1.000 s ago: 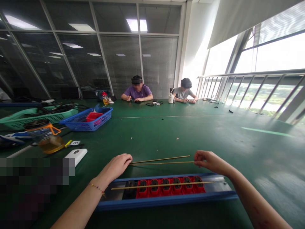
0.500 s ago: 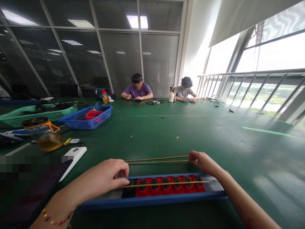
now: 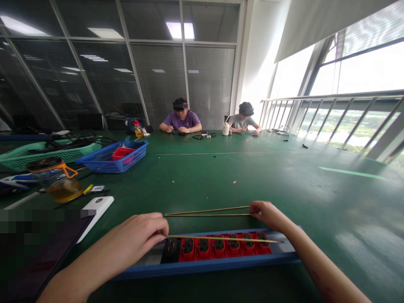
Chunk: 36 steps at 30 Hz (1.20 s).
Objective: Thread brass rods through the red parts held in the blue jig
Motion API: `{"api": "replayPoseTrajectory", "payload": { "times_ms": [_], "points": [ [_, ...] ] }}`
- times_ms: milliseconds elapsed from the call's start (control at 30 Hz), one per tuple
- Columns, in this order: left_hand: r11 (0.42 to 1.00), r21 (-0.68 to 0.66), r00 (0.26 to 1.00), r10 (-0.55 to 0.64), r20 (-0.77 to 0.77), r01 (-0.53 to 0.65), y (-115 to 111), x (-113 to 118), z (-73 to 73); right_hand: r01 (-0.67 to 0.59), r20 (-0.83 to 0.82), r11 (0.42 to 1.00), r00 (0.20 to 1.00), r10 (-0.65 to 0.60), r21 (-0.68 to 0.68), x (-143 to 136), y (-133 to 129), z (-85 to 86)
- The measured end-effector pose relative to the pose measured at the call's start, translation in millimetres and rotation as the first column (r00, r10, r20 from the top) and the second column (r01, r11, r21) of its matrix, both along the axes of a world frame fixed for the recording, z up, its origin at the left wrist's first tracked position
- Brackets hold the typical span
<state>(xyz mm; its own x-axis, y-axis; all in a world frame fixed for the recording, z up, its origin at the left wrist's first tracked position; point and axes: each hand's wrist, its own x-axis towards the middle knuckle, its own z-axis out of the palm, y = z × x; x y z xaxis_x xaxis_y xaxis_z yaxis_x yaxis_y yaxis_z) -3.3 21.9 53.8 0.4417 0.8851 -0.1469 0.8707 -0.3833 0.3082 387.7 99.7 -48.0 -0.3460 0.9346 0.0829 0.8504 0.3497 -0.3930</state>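
Observation:
My left hand [image 3: 147,229] is closed in a pinch on the left end of a thin wooden stick [image 3: 221,238]. That stick slants over a power strip [image 3: 217,266] with a blue frame, a row of several red sockets [image 3: 218,246] and a black part at its left. Behind the strip, my right hand [image 3: 263,210] pinches the right ends of two more thin sticks [image 3: 208,215]. Those two form a narrow V, their left ends meeting just beyond my left fingers. My right forearm covers the strip's right end.
At left lie a dark screen [image 3: 41,248], a white device [image 3: 97,214], a jar of amber liquid [image 3: 65,189], a blue basket [image 3: 115,162] and a green basket [image 3: 59,151]. Two people [image 3: 180,122] sit across the green table [image 3: 202,172]. Railings line the window at right.
My left thumb and fingers have closed together and risen slightly, lifting the left end of the stick over the strip. My right hand has hardly moved.

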Motion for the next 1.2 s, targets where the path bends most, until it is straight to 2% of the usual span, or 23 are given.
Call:
{"api": "replayPoseTrajectory", "payload": {
  "times_ms": [133, 300, 367, 433, 567, 700, 833, 1033, 1200],
  "points": [
    [0.978, 0.19, 0.996, 0.085, 0.007, -0.085, -2, -19, 11.1, 0.014, -0.002, 1.0, 1.0, -0.014, -0.007, -1, 0, 0.5],
    [0.865, 0.482, 0.986, 0.164, -0.009, -0.139, -8, -52, 16.8, 0.015, -0.02, 1.0, 1.0, -0.016, -0.023, -2, -1, 1.6],
    [0.821, 0.548, 0.979, 0.204, -0.02, -0.159, -9, -62, 18.7, 0.01, -0.033, 1.0, 0.999, -0.011, -0.022, -2, -2, 1.9],
    [0.803, 0.571, 0.971, 0.235, -0.036, -0.172, -8, -67, 21.1, 0.013, -0.044, 1.0, 0.999, -0.014, -0.028, -2, -2, 1.9],
    [0.869, 0.466, 0.968, 0.233, -0.093, -0.164, 1, -66, 23.0, 0.021, -0.039, 0.999, 0.999, -0.023, -0.035, -2, -1, 1.4],
    [0.941, 0.297, 0.972, 0.204, -0.114, -0.163, 15, -53, 14.5, 0.02, -0.019, 1.0, 1.0, -0.02, -0.013, 0, -1, 0.8],
    [0.968, 0.207, 0.978, 0.17, -0.118, -0.143, 29, -36, -3.3, 0.012, 0.004, 1.0, 1.0, -0.012, 0.025, -2, -3, 1.7],
    [0.99, 0.063, 0.985, 0.131, -0.108, -0.125, 48, -9, -37.6, -0.007, 0.066, 0.998, 0.998, 0.003, 0.057, -6, -7, 6.6],
    [0.992, 0.09, 0.984, 0.106, -0.146, -0.094, 62, 6, -59.9, -0.061, 0.18, 0.996, 0.983, 0.048, 0.066, -8, -8, 10.5]
  ]
}}
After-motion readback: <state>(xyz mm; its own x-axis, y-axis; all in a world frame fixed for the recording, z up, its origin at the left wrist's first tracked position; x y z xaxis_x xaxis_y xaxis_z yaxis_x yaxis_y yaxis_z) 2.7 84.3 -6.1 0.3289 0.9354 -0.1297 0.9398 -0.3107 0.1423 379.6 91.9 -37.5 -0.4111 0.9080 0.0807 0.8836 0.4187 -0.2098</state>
